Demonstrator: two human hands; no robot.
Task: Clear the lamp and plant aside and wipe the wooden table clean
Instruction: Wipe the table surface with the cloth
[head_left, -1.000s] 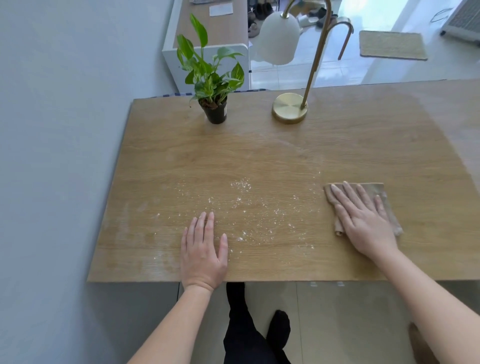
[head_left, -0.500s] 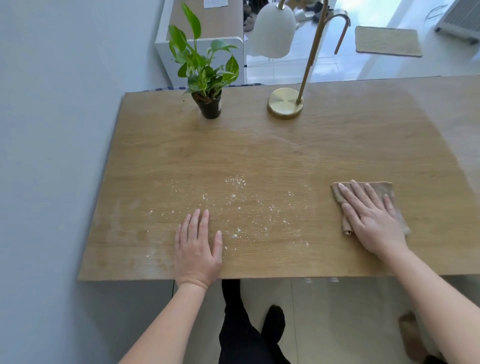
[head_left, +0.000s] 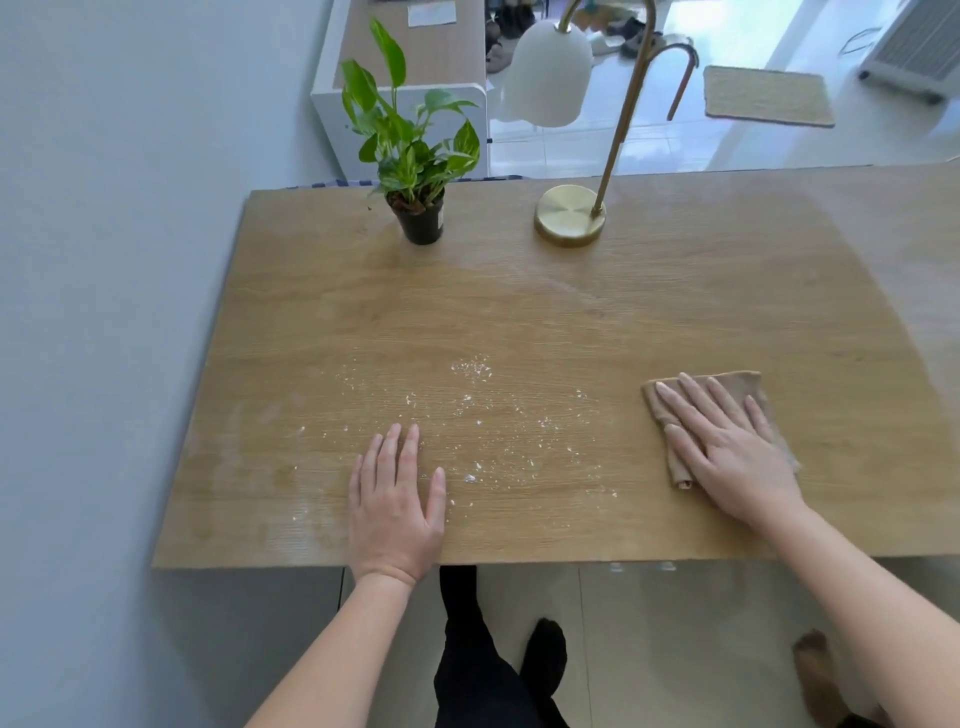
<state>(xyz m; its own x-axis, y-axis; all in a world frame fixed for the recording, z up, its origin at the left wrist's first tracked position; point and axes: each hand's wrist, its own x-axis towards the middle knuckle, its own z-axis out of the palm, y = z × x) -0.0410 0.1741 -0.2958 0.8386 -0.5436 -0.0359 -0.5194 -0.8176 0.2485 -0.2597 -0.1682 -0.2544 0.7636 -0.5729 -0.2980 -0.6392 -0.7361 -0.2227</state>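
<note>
Hardly anything has shifted since a moment ago: both hands lie where they did, and only the view has tipped a little, so the bench (head_left: 519, 312) sits slightly differently in it. Her or his left hand (head_left: 395, 504) rests flat and open on the wood near the front edge, fingers together, gripping nothing. Over on the other side the right hand (head_left: 727, 447) is spread open, palm down, pressing on a folded brown cloth (head_left: 748, 384) without closing around it.

Between the two hands lies a scatter of white crumbs (head_left: 483, 415), not yet wiped. At the far edge, well apart from the hands, the plant (head_left: 415, 156) stands upright in its dark pot, and just to its right the lamp (head_left: 571, 213) stands on its round brass base, white shade hanging over the far side.

Clearing looks done, to my eye, and the wiping is just about to start. What comes next, I would guess, is a sweep of the cloth leftward through the crumbs, with the left hand lifted out of the way or cupped at the edge to catch them.
</note>
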